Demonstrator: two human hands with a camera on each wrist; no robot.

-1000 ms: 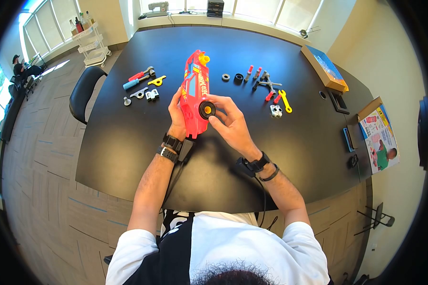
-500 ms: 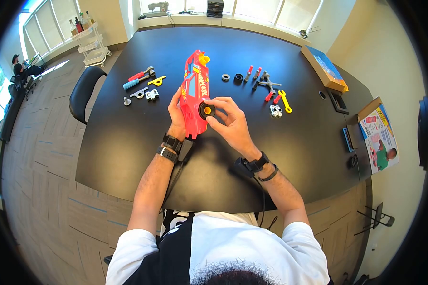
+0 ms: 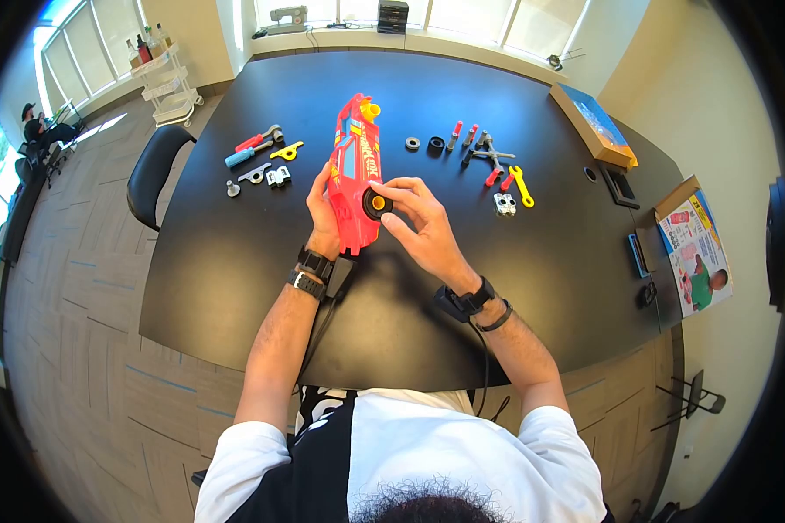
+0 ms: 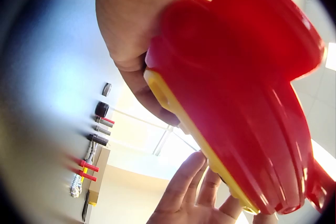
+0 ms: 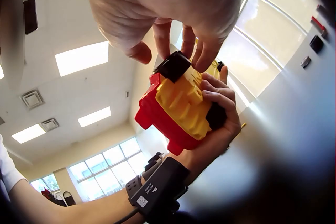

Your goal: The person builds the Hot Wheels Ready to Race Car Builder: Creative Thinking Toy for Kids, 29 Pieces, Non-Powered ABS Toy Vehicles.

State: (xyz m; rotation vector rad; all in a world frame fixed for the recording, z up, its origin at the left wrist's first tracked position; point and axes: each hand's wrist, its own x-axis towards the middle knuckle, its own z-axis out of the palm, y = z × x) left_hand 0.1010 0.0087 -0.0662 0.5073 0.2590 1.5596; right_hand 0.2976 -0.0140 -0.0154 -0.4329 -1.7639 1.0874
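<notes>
Above the table, my left hand (image 3: pixel 323 213) grips a red toy car (image 3: pixel 347 196) with a yellow underside (image 5: pixel 181 106), its fingers wrapped round the body. A black wheel (image 3: pixel 369 210) with a yellow hub sits on the car's side at the end nearer me. My right hand (image 3: pixel 425 228) has curled fingers at the wheel's far edge and the thumb at its near edge. At the car's far end a yellow hub (image 3: pixel 372 112) shows bare of any tyre. The left wrist view shows the glossy red shell (image 4: pixel 236 108), with the right fingers partly hidden behind it.
Left on the table lie a blue-handled tool (image 3: pixel 241 156), yellow part (image 3: pixel 288 151) and grey parts (image 3: pixel 254 173). Right of the car are a black tyre (image 3: pixel 435 146), grey ring (image 3: pixel 412 143), red-tipped pieces, grey cross-shaped piece (image 3: pixel 490 155) and yellow wrench (image 3: pixel 522 185). Boxes (image 3: pixel 591 126) stand farther right.
The right fingers and the wheel have shifted slightly left with the car, which has turned a little. The left hand keeps its grip. The loose parts on the table lie as before.
</notes>
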